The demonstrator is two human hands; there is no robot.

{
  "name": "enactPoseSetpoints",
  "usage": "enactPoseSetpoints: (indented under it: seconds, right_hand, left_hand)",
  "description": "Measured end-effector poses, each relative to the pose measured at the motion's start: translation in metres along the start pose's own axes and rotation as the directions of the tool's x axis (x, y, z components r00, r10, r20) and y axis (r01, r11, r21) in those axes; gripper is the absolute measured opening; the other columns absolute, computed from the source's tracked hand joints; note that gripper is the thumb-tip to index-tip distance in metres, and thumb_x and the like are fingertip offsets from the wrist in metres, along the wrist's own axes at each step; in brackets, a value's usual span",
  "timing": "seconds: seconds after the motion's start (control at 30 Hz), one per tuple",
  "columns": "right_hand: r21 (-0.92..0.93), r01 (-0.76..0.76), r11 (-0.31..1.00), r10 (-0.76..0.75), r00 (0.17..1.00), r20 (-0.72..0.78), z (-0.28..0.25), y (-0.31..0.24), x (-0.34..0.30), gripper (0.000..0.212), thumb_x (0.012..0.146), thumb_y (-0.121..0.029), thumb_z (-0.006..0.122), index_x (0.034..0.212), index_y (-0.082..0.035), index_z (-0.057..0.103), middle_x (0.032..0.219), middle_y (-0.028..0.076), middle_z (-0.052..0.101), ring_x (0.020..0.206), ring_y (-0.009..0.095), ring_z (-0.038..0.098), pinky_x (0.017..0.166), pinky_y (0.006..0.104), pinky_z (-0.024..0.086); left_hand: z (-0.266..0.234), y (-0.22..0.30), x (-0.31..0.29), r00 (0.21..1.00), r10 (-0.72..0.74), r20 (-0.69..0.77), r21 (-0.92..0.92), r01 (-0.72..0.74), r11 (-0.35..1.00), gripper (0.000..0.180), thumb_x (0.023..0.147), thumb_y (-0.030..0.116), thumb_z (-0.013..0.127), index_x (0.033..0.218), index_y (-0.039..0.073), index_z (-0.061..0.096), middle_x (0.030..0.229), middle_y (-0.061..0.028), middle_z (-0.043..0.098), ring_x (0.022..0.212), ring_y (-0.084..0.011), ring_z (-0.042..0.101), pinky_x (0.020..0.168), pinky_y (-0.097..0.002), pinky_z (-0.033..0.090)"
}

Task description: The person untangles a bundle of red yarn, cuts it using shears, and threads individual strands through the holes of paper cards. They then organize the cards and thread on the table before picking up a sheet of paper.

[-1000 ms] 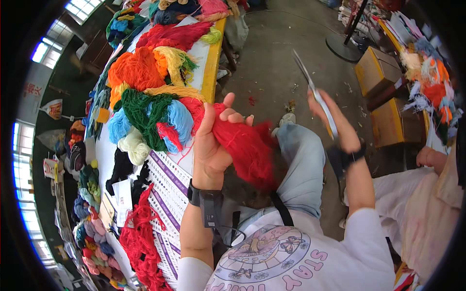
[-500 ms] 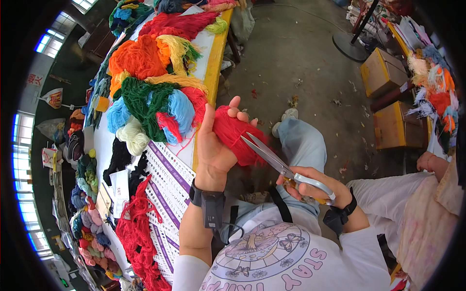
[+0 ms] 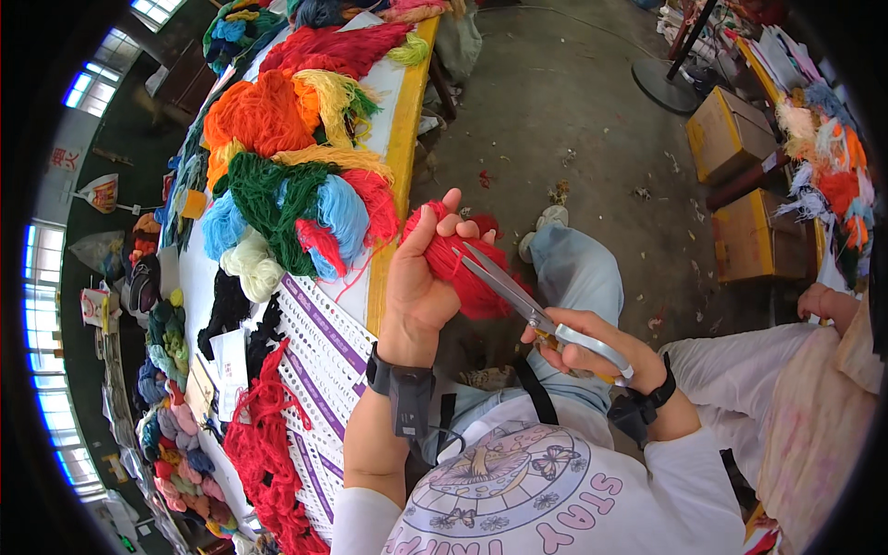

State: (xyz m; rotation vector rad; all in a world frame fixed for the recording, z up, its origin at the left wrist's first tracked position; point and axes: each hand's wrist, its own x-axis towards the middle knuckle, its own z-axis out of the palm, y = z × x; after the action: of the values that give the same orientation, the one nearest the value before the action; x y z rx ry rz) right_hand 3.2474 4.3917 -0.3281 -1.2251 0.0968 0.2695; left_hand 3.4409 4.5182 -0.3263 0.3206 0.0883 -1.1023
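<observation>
Bundled red yarn [image 3: 472,277] rests in my left hand [image 3: 418,287], whose fingers and thumb curl round it. My right hand [image 3: 592,344] grips a pair of scissors [image 3: 507,285] by the handles. Their blades are a little apart, and the tips lie over the red yarn near my left fingers. Whether a strand sits between the blades is too fine to tell. Beside my left hand, on the table, lie skeins of light blue yarn [image 3: 340,215], dark green yarn [image 3: 282,194] and cream yarn [image 3: 252,268].
The long table [image 3: 407,139] has a yellow edge and carries orange yarn [image 3: 259,116], loose red yarn [image 3: 264,444] and printed sheets [image 3: 324,347]. Cardboard boxes [image 3: 731,139] stand at the right by a stand base [image 3: 668,85]. A seated person's leg [image 3: 740,370] is close on my right.
My left fingers and thumb have closed further round the red yarn. The scissors have shifted slightly left, and their blades have stayed apart.
</observation>
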Motion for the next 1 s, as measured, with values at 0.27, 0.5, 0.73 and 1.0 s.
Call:
enactPoseSetpoints:
  seconds: [0.27, 0.5, 0.73, 1.0]
  right_hand:
    - [-0.059, 0.038, 0.998, -0.042, 0.997, -0.065, 0.001, 0.008, 0.011, 0.066, 0.074, -0.063, 0.057, 0.1, -0.003, 0.052, 0.067, -0.003, 0.046, 0.055, 0.003, 0.041, 0.049, 0.0177, 0.033]
    - [0.069, 0.237, 0.969, -0.189, 0.89, -0.415, 0.004, -0.005, 0.023, 0.032, 0.084, -0.031, 0.061, 0.099, -0.004, 0.051, 0.07, -0.001, 0.051, 0.053, 0.003, 0.046, 0.048, 0.0175, 0.038]
    - [0.012, 0.271, 0.963, -0.2, 0.74, -0.642, 0.002, -0.021, 0.058, 0.035, 0.071, -0.003, 0.065, 0.103, -0.001, 0.049, 0.071, 0.004, 0.057, 0.057, 0.009, 0.054, 0.051, 0.0226, 0.045]
    - [0.059, 0.325, 0.944, -0.246, 0.812, -0.53, 0.007, -0.019, 0.067, 0.029, 0.069, 0.002, 0.06, 0.097, 0.0, 0.052, 0.078, 0.006, 0.058, 0.065, 0.012, 0.056, 0.056, 0.0241, 0.045]
  left_hand:
    - [-0.011, -0.015, -0.001, 0.995, 0.034, -0.094, 0.158, -0.019, 0.987, 0.027, 0.094, 0.027, 0.044, 0.11, 0.006, 0.05, 0.07, 0.003, 0.044, 0.074, -0.0138, 0.049, 0.092, -0.0406, 0.039]
    - [-0.015, -0.021, -0.005, 0.987, 0.133, 0.087, 0.279, -0.152, 0.948, 0.033, 0.093, 0.038, 0.043, 0.102, 0.007, 0.054, 0.073, 0.002, 0.045, 0.083, -0.0175, 0.05, 0.094, -0.0428, 0.04]
    - [-0.007, -0.009, -0.014, 0.933, 0.01, 0.359, 0.724, -0.286, 0.628, 0.078, 0.079, 0.072, 0.029, 0.118, 0.01, 0.054, 0.138, -0.0179, 0.033, 0.127, -0.0321, 0.034, 0.103, -0.0441, 0.03]
    - [0.005, -0.016, -0.011, 0.876, -0.007, 0.483, 0.77, -0.421, 0.48, 0.061, 0.079, 0.061, 0.051, 0.112, 0.011, 0.062, 0.139, -0.0185, 0.032, 0.126, -0.0289, 0.036, 0.103, -0.0389, 0.026]
